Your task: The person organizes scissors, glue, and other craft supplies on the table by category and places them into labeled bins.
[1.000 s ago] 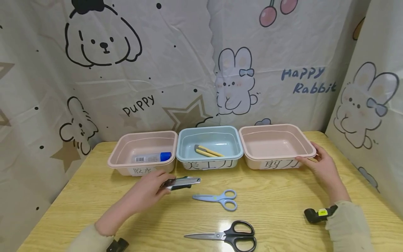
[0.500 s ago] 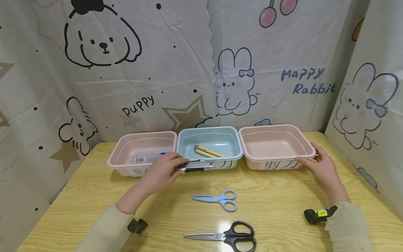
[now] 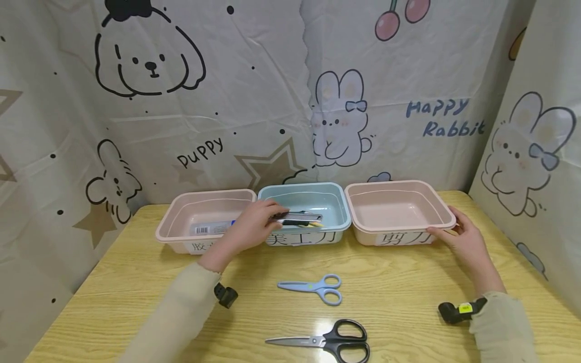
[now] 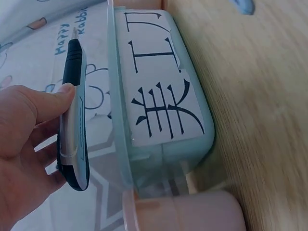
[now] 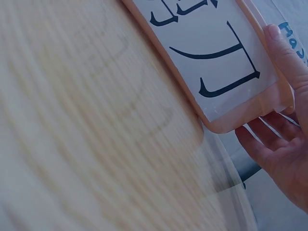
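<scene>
My left hand (image 3: 254, 224) holds a silver and black utility knife (image 4: 72, 127) between thumb and fingers. In the head view that knife lies over the blue bin (image 3: 341, 201), its front end pointing right. Under it, a yellow utility knife (image 3: 314, 225) in the bin is mostly covered. At the right, my right hand (image 3: 469, 249) grips the near right corner of a pink bin (image 3: 390, 214). The right wrist view shows the thumb (image 5: 286, 53) at this bin's rim and the fingers beneath it.
Another pink bin (image 3: 188, 204) stands at the left with a clear glue bottle (image 3: 211, 228) inside, its blue cap largely hidden by my left hand. Blue scissors (image 3: 315, 287) and black-handled scissors (image 3: 330, 342) lie on the wooden table (image 3: 408, 297). Printed cloth (image 3: 254, 101) hangs behind.
From above the table in front of the left bin, my left hand has carried the utility knife forward and right, over the blue bin. My right hand has stayed on its bin.
</scene>
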Demonstrator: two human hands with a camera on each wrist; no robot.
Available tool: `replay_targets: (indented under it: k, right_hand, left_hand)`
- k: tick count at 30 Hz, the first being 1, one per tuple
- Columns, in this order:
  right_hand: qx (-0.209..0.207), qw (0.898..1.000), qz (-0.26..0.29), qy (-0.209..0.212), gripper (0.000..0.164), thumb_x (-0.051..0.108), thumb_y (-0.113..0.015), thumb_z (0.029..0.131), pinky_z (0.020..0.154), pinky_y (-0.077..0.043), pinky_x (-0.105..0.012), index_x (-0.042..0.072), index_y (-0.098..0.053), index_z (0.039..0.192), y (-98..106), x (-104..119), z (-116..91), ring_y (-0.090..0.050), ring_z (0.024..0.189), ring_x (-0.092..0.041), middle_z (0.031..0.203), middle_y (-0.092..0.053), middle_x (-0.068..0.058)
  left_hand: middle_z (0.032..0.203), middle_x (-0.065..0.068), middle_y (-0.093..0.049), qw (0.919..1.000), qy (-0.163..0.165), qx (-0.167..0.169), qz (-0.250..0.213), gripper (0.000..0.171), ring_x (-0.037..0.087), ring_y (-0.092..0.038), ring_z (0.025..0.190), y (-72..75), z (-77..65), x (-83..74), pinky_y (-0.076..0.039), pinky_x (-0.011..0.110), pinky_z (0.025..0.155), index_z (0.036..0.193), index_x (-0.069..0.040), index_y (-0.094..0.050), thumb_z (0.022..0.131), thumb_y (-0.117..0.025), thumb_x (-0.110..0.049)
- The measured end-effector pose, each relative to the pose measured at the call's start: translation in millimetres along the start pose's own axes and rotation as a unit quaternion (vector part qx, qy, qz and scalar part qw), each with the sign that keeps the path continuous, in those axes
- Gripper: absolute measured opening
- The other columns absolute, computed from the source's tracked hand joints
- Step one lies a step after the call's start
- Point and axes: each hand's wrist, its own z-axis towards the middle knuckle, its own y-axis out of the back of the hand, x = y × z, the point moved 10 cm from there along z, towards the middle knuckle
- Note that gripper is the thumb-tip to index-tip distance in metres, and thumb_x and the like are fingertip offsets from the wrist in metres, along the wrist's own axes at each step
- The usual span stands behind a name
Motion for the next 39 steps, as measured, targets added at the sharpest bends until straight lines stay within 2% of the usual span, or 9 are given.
replay_targets:
  k: [12,17,22,24,27,30,33,37,39]
  right_hand:
    - [0.002,1.000,0.001,-0.007,0.090,0.042,-0.064,0.081,0.075,-0.038,-0.002,0.013,-0.011,0.147,1,0,-1,-0.032,0.125,-0.037,0.147,-0.022,-0.021]
    - [0.001,1.000,-0.004,-0.008,0.090,0.043,-0.064,0.081,0.078,-0.040,-0.005,0.012,-0.011,0.147,1,0,0,-0.032,0.125,-0.037,0.146,-0.024,-0.021]
    - [0.002,1.000,-0.008,-0.007,0.091,0.043,-0.064,0.081,0.079,-0.040,-0.006,0.012,-0.011,0.147,1,-1,1,-0.033,0.124,-0.036,0.145,-0.025,-0.021]
    - [0.002,1.000,-0.009,-0.008,0.091,0.043,-0.064,0.081,0.087,-0.041,-0.013,0.012,-0.011,0.147,1,-1,1,-0.033,0.124,-0.036,0.146,-0.025,-0.021]
    - [0.004,1.000,-0.004,-0.011,0.091,0.044,-0.064,0.081,0.099,-0.039,-0.035,0.013,-0.010,0.147,0,-1,1,-0.032,0.125,-0.037,0.146,-0.024,-0.021]
    - [0.004,1.000,0.005,-0.013,0.091,0.044,-0.064,0.081,0.101,-0.032,-0.052,0.014,-0.009,0.147,0,-2,1,-0.030,0.126,-0.038,0.147,-0.022,-0.021]
    - [0.002,1.000,0.002,-0.013,0.091,0.044,-0.064,0.081,0.101,-0.034,-0.049,0.014,-0.010,0.147,1,-2,1,-0.031,0.126,-0.037,0.147,-0.023,-0.021]
    - [0.001,1.000,-0.008,-0.010,0.089,0.043,-0.064,0.081,0.097,-0.040,-0.034,0.014,-0.012,0.147,1,-2,1,-0.033,0.124,-0.035,0.146,-0.025,-0.020]
    - [0.000,1.000,-0.007,-0.010,0.089,0.043,-0.064,0.081,0.098,-0.040,-0.035,0.014,-0.012,0.147,1,-3,1,-0.033,0.124,-0.035,0.146,-0.025,-0.020]
  left_hand:
    - [0.112,0.008,-0.059,0.9943,0.036,0.075,-0.066,0.032,0.022,-0.056,0.102,-40.3,36.6,14.2,-0.046,0.037,0.088,0.119,-0.005,-0.059,0.088,-0.059,-0.014]
    - [0.113,0.009,-0.059,0.9863,0.071,0.104,-0.107,0.032,0.023,-0.054,0.105,-57.4,43.4,27.1,-0.044,0.038,0.092,0.118,-0.004,-0.059,0.088,-0.060,-0.011]
    - [0.112,0.009,-0.060,0.9797,0.117,0.110,-0.119,0.031,0.023,-0.054,0.106,-69.0,46.6,39.4,-0.043,0.037,0.094,0.116,-0.005,-0.062,0.085,-0.063,-0.009]
    - [0.110,0.008,-0.062,0.9770,0.133,0.113,-0.123,0.031,0.022,-0.055,0.105,-72.6,47.6,41.8,-0.044,0.036,0.093,0.114,-0.005,-0.063,0.083,-0.065,-0.009]
    - [0.107,0.008,-0.063,0.9747,0.145,0.121,-0.120,0.031,0.021,-0.056,0.102,-76.4,48.9,42.8,-0.045,0.036,0.092,0.111,-0.005,-0.065,0.080,-0.068,-0.008]
    - [0.105,0.008,-0.065,0.9726,0.150,0.135,-0.115,0.028,0.021,-0.057,0.100,-79.6,49.9,42.3,-0.046,0.035,0.090,0.108,-0.006,-0.067,0.080,-0.069,-0.007]
    - [0.104,0.008,-0.066,0.9714,0.150,0.148,-0.109,0.025,0.021,-0.058,0.097,-81.8,50.7,41.9,-0.047,0.034,0.088,0.105,-0.006,-0.068,0.080,-0.068,-0.006]
    - [0.104,0.009,-0.066,0.9682,0.153,0.159,-0.119,0.023,0.022,-0.058,0.099,-84.1,50.6,43.3,-0.046,0.035,0.089,0.104,-0.004,-0.068,0.082,-0.066,-0.006]
    - [0.104,0.010,-0.066,0.9680,0.152,0.152,-0.130,0.022,0.023,-0.058,0.100,-83.0,51.4,44.2,-0.046,0.036,0.089,0.104,-0.003,-0.068,0.083,-0.064,-0.006]
